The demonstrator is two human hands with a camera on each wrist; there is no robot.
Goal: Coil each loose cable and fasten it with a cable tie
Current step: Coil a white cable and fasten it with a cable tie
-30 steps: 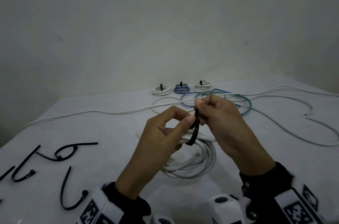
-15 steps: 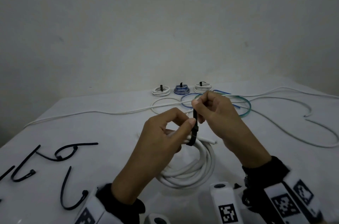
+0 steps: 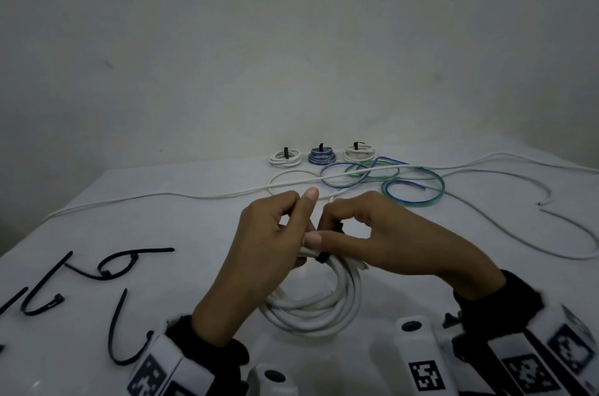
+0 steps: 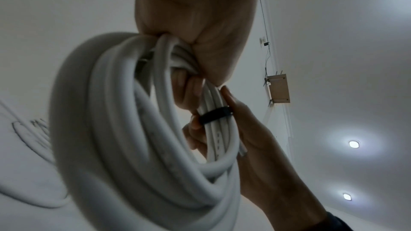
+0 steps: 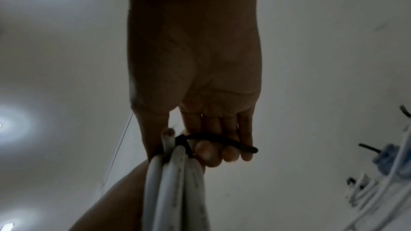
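Loose cables [image 3: 411, 183] beyond; ties [image 3: 120, 266] leftward.

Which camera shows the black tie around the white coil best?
The left wrist view: the black cable tie visibly bands the white coil. The head view shows only bits between fingers; the right wrist view shows it dim, its tail sticking out.

dim, greyish light throughout; ceiling lamps [image 4: 353, 144] glare softly, wrist views blur up close, edges bend.

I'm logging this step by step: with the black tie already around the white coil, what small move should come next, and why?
Probably pull the tail further to cinch. The black cable tie already bands the white coil, and the right hand pinches its free tail while the left hand grips the strands beside it. Whether it is fully tight cannot be told.
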